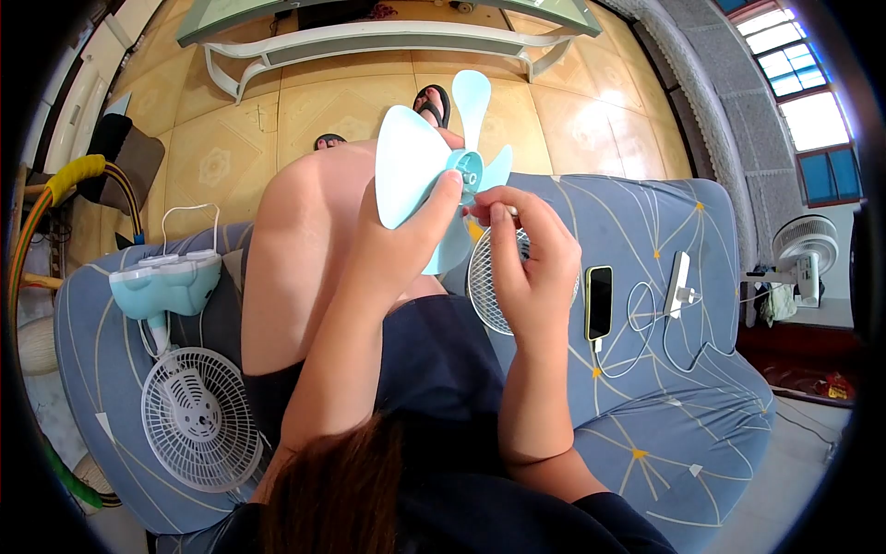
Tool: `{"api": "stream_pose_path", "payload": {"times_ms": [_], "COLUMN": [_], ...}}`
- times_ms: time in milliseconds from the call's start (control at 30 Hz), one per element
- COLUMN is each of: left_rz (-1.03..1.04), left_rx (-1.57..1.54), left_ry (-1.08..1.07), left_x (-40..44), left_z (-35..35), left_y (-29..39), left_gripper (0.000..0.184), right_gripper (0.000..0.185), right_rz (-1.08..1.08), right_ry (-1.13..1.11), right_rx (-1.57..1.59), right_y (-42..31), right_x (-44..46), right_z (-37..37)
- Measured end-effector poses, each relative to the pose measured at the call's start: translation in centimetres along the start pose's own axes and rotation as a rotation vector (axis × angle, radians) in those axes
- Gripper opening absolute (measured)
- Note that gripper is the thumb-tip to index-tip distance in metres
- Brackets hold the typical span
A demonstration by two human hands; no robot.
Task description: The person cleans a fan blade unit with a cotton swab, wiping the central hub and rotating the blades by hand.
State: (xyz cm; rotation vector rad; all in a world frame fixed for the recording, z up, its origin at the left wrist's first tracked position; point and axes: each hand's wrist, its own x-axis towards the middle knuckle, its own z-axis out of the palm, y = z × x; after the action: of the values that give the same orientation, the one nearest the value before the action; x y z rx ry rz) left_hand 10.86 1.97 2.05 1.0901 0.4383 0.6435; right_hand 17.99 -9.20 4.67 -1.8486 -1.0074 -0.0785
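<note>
In the head view, the left hand (420,212) grips the light-blue fan blades (411,164) by the hub, thumb on its near side, holding them above the lap. The right hand (533,245) has its thumb and forefinger pinched together just right of the hub; what lies between them is too small to tell. The fan base with its rear grille (201,420) lies on the sofa (646,406) at left; a phone (599,303) lies at right.

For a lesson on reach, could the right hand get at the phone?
Likely yes: the phone lies uncovered on the sofa near the right hand, though its fingers look busy by the fan blades.
</note>
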Motion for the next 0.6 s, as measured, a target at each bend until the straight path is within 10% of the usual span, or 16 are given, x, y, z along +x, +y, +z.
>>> {"api": "stream_pose_path", "payload": {"times_ms": [600], "left_rz": [-0.005], "left_rx": [-0.052], "left_ry": [0.045], "left_x": [0.5], "left_z": [-0.33], "left_y": [0.86], "left_gripper": [0.026], "right_gripper": [0.012], "right_rz": [-0.078], "right_ry": [0.08], "right_rx": [-0.092], "right_y": [-0.33], "right_x": [0.01], "right_z": [0.3]}}
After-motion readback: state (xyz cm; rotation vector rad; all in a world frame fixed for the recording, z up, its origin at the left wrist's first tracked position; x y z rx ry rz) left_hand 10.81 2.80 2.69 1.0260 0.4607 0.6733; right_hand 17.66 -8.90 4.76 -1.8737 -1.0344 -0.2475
